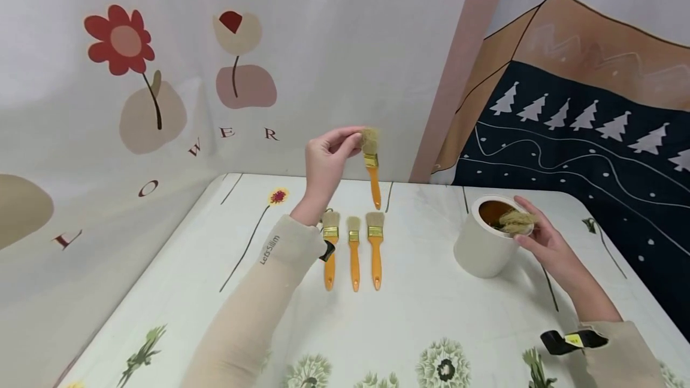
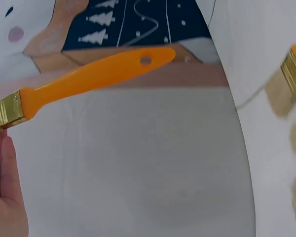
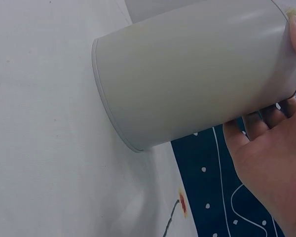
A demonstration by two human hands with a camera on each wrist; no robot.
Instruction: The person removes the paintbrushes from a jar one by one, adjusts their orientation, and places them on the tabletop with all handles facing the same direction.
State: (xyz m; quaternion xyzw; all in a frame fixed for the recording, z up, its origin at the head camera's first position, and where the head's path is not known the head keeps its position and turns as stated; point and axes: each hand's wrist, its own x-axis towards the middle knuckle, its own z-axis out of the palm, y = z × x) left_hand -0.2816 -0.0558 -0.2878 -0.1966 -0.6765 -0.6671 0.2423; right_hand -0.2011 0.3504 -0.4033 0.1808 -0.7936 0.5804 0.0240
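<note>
Up over the back of the table, my left hand [image 1: 327,157] pinches a paintbrush [image 1: 372,166] by its pale bristles. Its orange handle [image 2: 98,74] hangs down, below a gold metal band. My right hand [image 1: 552,247] holds a round white container [image 1: 482,253] near its rim, thumb on one side and fingers on the other. Greenish-tan bristles [image 1: 516,220] stick out of its opening beside that hand. In the right wrist view, the container's smooth wall [image 3: 192,74] fills much of the picture, and the hand's fingers curl against it near the mouth.
Three more paintbrushes lie side by side mid-table: a left one [image 1: 330,250] partly behind my left sleeve, a narrower middle one [image 1: 354,253] and a right one [image 1: 375,250]. A flower-printed cloth [image 1: 420,304] covers the table. Printed curtains [image 1: 345,47] stand behind.
</note>
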